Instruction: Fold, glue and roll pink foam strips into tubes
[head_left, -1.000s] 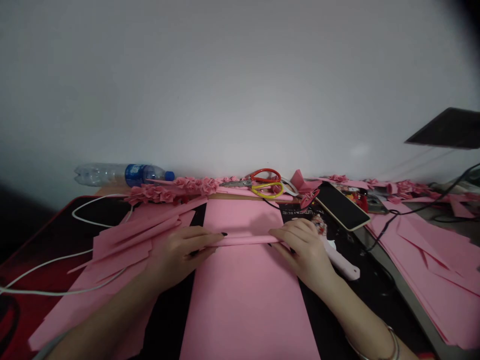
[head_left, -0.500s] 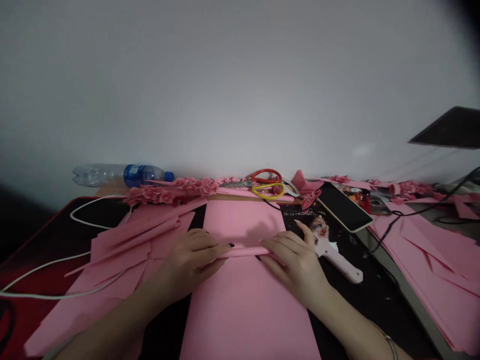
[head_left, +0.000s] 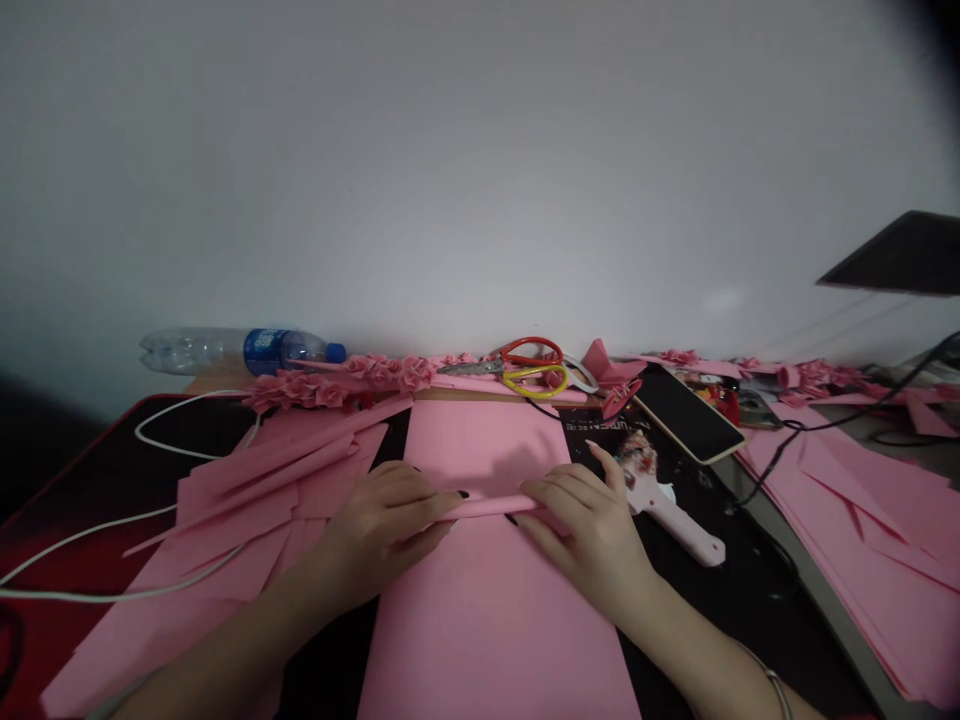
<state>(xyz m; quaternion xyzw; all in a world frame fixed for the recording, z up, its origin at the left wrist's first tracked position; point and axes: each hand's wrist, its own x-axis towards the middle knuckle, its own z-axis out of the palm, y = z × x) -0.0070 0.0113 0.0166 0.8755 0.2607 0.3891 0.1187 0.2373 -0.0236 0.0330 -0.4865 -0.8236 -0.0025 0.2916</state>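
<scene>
A thin roll of pink paper (head_left: 491, 507) lies crosswise between my two hands, above a long pink sheet (head_left: 499, 610). My left hand (head_left: 394, 515) pinches the roll's left end with thumb and fingertips. Its right end is in my right hand (head_left: 585, 515), the fingers bent over the top and the thumb below, with the little finger lifted. Both ends of the roll are covered by fingers. I cannot tell whether the roll is separate from the sheet. Just right of my right hand lies a pink glue gun (head_left: 679, 520).
Loose pink papers (head_left: 232, 540) and a white cable (head_left: 90, 595) lie at left; more pink sheets (head_left: 862, 560) are at right. Along the wall sit a plastic bottle (head_left: 202, 350), paper roses (head_left: 322, 388), scissors (head_left: 534, 366) and a phone (head_left: 694, 412).
The roll and the fingers have shifted only very slightly, with the roll's left side a touch lower. Both hands keep their hold.
</scene>
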